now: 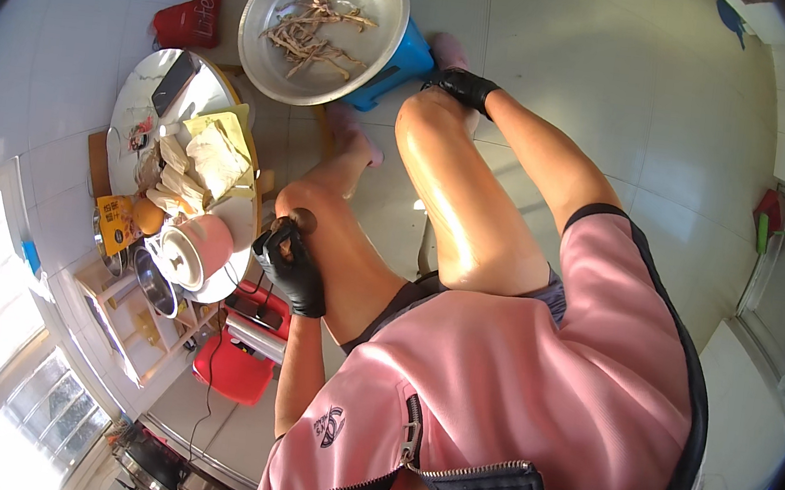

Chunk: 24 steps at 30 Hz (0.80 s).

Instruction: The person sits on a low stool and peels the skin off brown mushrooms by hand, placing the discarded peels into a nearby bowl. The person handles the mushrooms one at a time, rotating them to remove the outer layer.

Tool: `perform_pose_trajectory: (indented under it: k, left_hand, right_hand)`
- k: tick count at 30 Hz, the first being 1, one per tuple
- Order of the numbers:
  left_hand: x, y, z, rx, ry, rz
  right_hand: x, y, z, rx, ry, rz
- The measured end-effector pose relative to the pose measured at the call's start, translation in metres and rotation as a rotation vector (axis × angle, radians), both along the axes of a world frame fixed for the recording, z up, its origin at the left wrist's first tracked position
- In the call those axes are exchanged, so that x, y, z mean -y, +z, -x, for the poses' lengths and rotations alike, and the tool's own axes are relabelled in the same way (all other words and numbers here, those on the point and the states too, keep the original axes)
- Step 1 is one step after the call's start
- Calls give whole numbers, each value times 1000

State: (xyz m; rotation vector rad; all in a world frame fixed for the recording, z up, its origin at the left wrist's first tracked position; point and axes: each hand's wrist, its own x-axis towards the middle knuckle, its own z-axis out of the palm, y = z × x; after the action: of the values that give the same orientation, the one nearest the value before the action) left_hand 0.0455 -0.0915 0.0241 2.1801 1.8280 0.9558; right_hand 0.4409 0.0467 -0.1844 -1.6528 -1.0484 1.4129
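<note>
My left hand (292, 273), in a black glove, is shut on a small brown rounded object (303, 220) at my left knee. The fingers hide part of it, so I cannot tell exactly what it is. My right hand (460, 87), also in a black glove, lies over the front of my right knee. Its fingertips are hard to make out and no held thing shows there. Ahead of my feet, a wide metal basin (374, 25) holds a loose heap of dried, brownish, root-like stalks (307, 39). The basin rests over a blue plastic stool or box (394, 67).
At my left, a round table (131, 88) carries a pink lidded pot (207, 246), pale cloths (217, 156), a dark flat device (175, 84) and an orange packet (115, 224). Metal bowls (156, 283), a red plastic stool (233, 368) and a cord stand nearby. A red bag (189, 22) lies beyond.
</note>
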Motion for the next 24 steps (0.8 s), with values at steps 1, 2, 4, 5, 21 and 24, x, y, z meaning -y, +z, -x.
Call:
perform_pose_trajectory:
  k: [1, 2, 4, 5, 21, 24]
  left_hand:
    - [0, 2, -2, -3, 3, 5]
    - [0, 2, -3, -6, 4, 10]
    - [1, 1, -1, -14, 7, 11]
    - [2, 0, 0, -17, 4, 11]
    - [-16, -11, -26, 158, -217, -88]
    - [-8, -5, -28, 155, -200, -54]
  right_hand:
    - [-2, 0, -2, 47, 6, 21]
    - [-3, 0, -2, 92, 14, 46]
    - [-9, 25, -2, 141, 2, 162]
    - [-16, 15, 1, 196, -32, 195]
    - [107, 12, 22, -430, -269, -169]
    - [130, 68, 51, 64, -120, -438]
